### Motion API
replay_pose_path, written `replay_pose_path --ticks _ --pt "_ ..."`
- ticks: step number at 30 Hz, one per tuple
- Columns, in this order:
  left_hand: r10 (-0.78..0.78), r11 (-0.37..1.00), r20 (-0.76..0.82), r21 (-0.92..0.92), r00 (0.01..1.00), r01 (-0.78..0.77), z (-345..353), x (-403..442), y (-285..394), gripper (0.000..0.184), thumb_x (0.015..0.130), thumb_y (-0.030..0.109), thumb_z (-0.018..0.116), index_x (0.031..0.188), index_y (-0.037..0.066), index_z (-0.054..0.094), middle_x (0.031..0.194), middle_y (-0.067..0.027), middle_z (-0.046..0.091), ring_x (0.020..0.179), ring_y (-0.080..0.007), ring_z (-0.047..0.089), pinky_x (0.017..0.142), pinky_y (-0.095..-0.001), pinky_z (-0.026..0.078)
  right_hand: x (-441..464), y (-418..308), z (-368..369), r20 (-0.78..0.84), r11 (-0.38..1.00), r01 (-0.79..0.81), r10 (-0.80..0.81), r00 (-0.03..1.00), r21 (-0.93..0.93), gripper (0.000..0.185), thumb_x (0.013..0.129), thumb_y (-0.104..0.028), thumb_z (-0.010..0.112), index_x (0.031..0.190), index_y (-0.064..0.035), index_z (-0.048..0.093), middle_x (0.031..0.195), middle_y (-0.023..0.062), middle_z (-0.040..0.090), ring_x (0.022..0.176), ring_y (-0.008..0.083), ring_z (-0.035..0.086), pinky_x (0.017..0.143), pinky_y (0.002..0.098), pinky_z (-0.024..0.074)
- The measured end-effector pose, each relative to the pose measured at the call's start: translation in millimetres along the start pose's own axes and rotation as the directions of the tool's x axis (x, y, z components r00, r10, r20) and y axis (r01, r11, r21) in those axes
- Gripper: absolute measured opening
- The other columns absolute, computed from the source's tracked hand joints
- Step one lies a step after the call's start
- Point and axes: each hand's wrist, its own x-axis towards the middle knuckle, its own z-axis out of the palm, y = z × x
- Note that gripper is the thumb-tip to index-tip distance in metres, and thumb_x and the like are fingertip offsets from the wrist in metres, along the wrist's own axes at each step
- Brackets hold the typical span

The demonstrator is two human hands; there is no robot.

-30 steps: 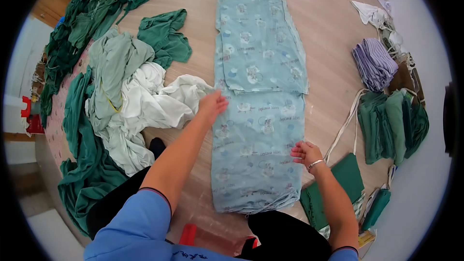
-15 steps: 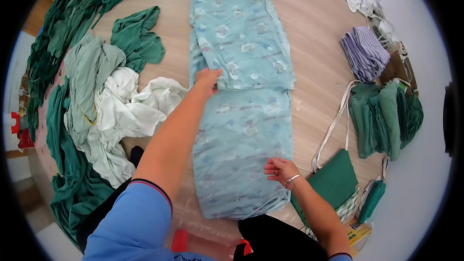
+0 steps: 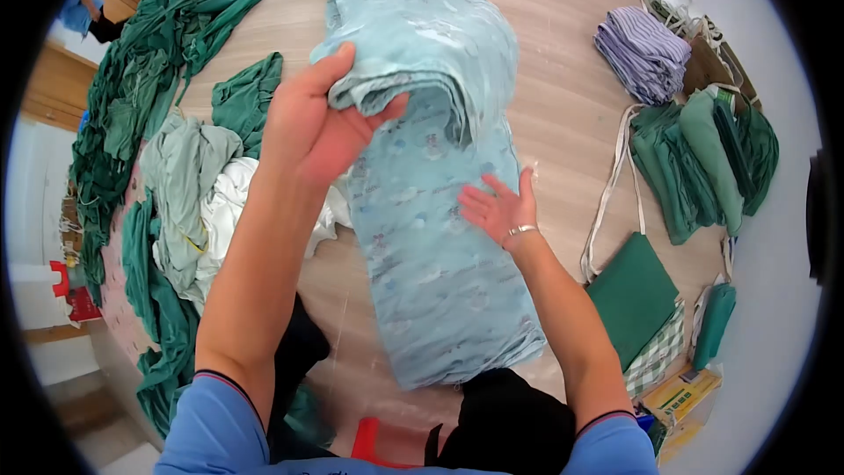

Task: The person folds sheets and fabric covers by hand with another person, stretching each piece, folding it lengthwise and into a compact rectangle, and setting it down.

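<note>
A long light-blue printed cloth (image 3: 440, 273) lies lengthwise on the wood-grain table, folded in layers. My left hand (image 3: 321, 119) is closed on the edge of its far part, thumb on top and fingers beneath. That part is lifted and curls over in a thick roll. My right hand (image 3: 499, 208) hovers over the cloth's right side with fingers spread and nothing in it. Whether its fingertips touch the fabric I cannot tell.
Crumpled green garments (image 3: 132, 70) and white cloth (image 3: 230, 211) are heaped on the left. Along the right lie a striped folded stack (image 3: 646, 53), folded green cloths (image 3: 686, 167) and a flat green piece (image 3: 635, 295) with white straps. Another person's arm (image 3: 104, 28) shows at upper left.
My left hand has raised the far part of the cloth off the table, drawing its far end nearer. My right hand has moved up and opened wider. The view has shifted slightly.
</note>
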Motion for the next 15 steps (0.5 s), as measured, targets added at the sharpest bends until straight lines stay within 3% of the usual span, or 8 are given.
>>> replay_pose_path --ticks 2,4,6,8,10,11,13,15 --pt "-0.039 0.999 0.034 0.032 0.999 0.038 14 -23 -3 0.029 0.089 0.018 0.045 0.110 -0.002 0.047 0.101 -0.0142 0.059 0.088 -0.0266 0.059 0.067 -0.0428 0.049 3 8 9 0.041 0.997 0.035 -0.038 0.998 0.074 0.071 0.082 -0.064 0.037 0.121 -0.0045 0.046 0.107 0.0183 0.056 0.096 0.0358 0.055 0.086 0.0458 0.0433" --pt "-0.016 0.999 0.103 0.029 0.995 0.013 17 -36 -6 0.029 0.089 0.018 0.046 0.109 -0.002 0.048 0.102 -0.0138 0.059 0.087 -0.0265 0.059 0.066 -0.0426 0.049 6 21 6 0.150 0.984 0.167 -0.174 0.973 0.052 0.067 0.087 -0.053 0.035 0.132 -0.0038 0.033 0.135 0.0090 0.037 0.124 0.0270 0.035 0.100 0.0423 0.0294" --pt "-0.078 0.997 0.050 0.033 0.996 0.077 14 -50 -3 0.029 0.088 0.018 0.046 0.108 -0.003 0.049 0.103 -0.0133 0.059 0.086 -0.0263 0.060 0.069 -0.0411 0.048 10 26 1 0.223 0.970 0.220 -0.238 0.945 0.104 0.064 0.087 -0.050 0.036 0.131 -0.0034 0.035 0.131 0.0091 0.041 0.120 0.0269 0.039 0.098 0.0402 0.0324" --pt "-0.091 0.996 0.181 0.037 0.979 0.086 -6 -46 11 0.029 0.088 0.018 0.046 0.109 -0.003 0.049 0.103 -0.0122 0.059 0.088 -0.0262 0.059 0.074 -0.0399 0.046 11 11 -9 0.420 0.898 0.394 -0.440 0.794 0.196 0.060 0.087 -0.045 0.037 0.129 -0.0027 0.038 0.125 0.0093 0.048 0.112 0.0265 0.048 0.095 0.0360 0.0385" --pt "0.060 0.996 -0.019 0.069 0.998 -0.058 -11 -114 19 0.029 0.088 0.017 0.046 0.108 -0.004 0.049 0.104 -0.0135 0.059 0.090 -0.0266 0.058 0.078 -0.0393 0.044 -98 -49 5 0.436 0.977 0.076 0.020 0.900 -0.201 0.059 0.082 -0.038 0.051 0.126 -0.0006 0.041 0.117 0.0134 0.053 0.102 0.0237 0.055 0.089 0.0337 0.0438" --pt "0.019 1.000 0.135 0.009 0.991 -0.020 -30 -114 22 0.034 0.087 0.014 0.047 0.115 -0.005 0.045 0.110 -0.0163 0.056 0.098 -0.0279 0.055 0.084 -0.0412 0.044 -105 -59 -3 0.438 0.977 0.076 0.020 0.899 -0.200 0.059 0.082 -0.038 0.051 0.126 -0.0006 0.041 0.117 0.0134 0.053 0.102 0.0237 0.055 0.089 0.0337 0.0438" --pt "0.295 0.948 -0.224 0.188 0.929 -0.256 2 -174 -34 0.044 0.084 0.012 0.049 0.123 -0.005 0.037 0.117 -0.0183 0.051 0.106 -0.0291 0.052 0.092 -0.0427 0.040 -134 -74 -29 0.358 0.753 0.316 -0.114 0.927 -0.577 0.055 0.074 -0.027 0.064 0.118 0.0014 0.049 0.106 0.0149 0.059 0.095 0.0217 0.059 0.086 0.0324 0.0454" --pt "0.186 0.962 -0.286 0.249 0.940 -0.115 -20 -205 -45 0.055 0.079 0.010 0.052 0.127 -0.006 0.031 0.122 -0.0174 0.048 0.110 -0.0289 0.049 0.095 -0.0416 0.038 -155 -70 -35 0.271 0.669 0.252 -0.077 0.959 -0.699 0.050 0.072 -0.023 0.067 0.113 0.0018 0.053 0.100 0.0126 0.061 0.091 0.0205 0.060 0.085 0.0312 0.0460"
